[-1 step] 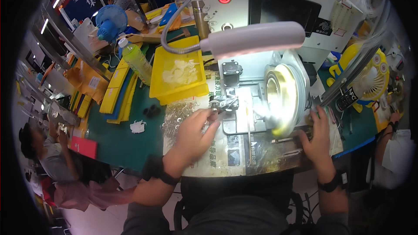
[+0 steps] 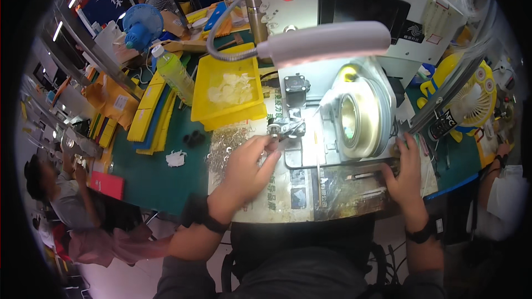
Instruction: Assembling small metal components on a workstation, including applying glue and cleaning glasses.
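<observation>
While you sit at the bench, each thing lies close to where you need it.
Left hand (image 2: pixel 247 167): your fingertips pinch something small at the grey metal clamp fixture (image 2: pixel 285 128); what it is, you cannot tell.
Heap of small silvery metal parts (image 2: pixel 224 145): just beside that hand, within easy reach.
Right hand (image 2: pixel 406 167): lies flat and unclenched, holding nothing, on the machine's worn front ledge (image 2: pixel 354 180), likely as a brace.
White gooseneck lamp (image 2: pixel 324 41): hangs over the fixture and lights it.
Yellow plastic tray (image 2: pixel 227 91): behind the heap, with pale pieces inside.

Yellow tray (image 2: pixel 206 91), green bottle (image 2: pixel 176 76)
</observation>
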`<act>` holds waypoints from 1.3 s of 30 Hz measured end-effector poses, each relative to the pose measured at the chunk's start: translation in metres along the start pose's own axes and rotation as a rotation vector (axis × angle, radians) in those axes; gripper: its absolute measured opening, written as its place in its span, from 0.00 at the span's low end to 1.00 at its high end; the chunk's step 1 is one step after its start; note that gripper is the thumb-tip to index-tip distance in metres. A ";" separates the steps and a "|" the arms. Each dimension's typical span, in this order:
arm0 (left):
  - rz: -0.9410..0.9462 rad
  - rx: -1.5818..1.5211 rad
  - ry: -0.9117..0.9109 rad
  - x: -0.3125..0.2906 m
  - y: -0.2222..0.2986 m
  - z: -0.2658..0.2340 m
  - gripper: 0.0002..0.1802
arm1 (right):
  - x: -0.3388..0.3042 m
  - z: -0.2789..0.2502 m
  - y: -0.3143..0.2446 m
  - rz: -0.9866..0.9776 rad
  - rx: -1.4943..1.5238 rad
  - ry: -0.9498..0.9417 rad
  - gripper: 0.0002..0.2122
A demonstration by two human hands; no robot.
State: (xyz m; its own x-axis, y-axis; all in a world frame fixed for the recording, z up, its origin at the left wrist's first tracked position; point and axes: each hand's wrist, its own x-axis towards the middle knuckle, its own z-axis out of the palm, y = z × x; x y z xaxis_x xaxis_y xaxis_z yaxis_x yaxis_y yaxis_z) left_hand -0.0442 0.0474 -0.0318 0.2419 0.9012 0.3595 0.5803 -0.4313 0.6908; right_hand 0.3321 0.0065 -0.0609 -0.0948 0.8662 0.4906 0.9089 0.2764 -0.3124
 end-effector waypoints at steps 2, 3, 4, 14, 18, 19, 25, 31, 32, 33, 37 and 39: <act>-0.006 -0.011 0.000 0.000 -0.002 -0.001 0.15 | 0.000 0.002 0.002 -0.018 -0.039 0.012 0.32; -0.010 -0.019 0.002 0.000 -0.001 -0.001 0.16 | 0.001 0.004 0.003 -0.018 -0.034 -0.007 0.32; 0.001 -0.035 -0.004 0.000 0.001 -0.002 0.17 | 0.000 0.005 0.003 -0.027 -0.041 0.009 0.32; 0.061 -0.013 0.046 0.001 -0.014 0.005 0.16 | 0.001 0.009 0.005 -0.075 -0.065 0.048 0.29; 0.052 -0.024 0.034 0.000 -0.013 0.005 0.16 | 0.000 0.008 0.005 -0.066 -0.072 0.042 0.29; 0.060 -0.013 0.032 0.000 -0.011 0.004 0.16 | 0.000 0.007 0.006 -0.066 -0.066 0.043 0.29; 0.067 -0.009 0.032 0.000 -0.012 0.003 0.15 | 0.001 0.008 0.004 -0.060 -0.059 0.043 0.29; 0.071 -0.015 0.037 -0.001 -0.012 0.004 0.15 | 0.000 0.008 0.004 -0.049 -0.066 0.047 0.28; 0.068 -0.018 0.046 -0.002 -0.011 0.004 0.15 | 0.000 0.009 0.005 -0.046 -0.067 0.048 0.28; 0.066 -0.020 0.043 -0.002 -0.011 0.004 0.15 | 0.000 0.009 0.005 -0.044 -0.067 0.045 0.28; 0.018 -0.023 0.025 -0.001 -0.011 0.002 0.15 | 0.002 0.011 0.006 -0.061 -0.067 0.057 0.28; 0.023 -0.022 0.026 0.000 -0.012 0.002 0.15 | 0.003 0.011 0.006 -0.065 -0.057 0.059 0.28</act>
State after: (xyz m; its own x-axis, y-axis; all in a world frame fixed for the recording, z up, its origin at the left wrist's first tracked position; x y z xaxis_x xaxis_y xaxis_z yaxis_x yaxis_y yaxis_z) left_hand -0.0494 0.0526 -0.0414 0.2342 0.8898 0.3917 0.5575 -0.4530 0.6957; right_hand 0.3332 0.0151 -0.0706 -0.1322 0.8209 0.5556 0.9233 0.3059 -0.2323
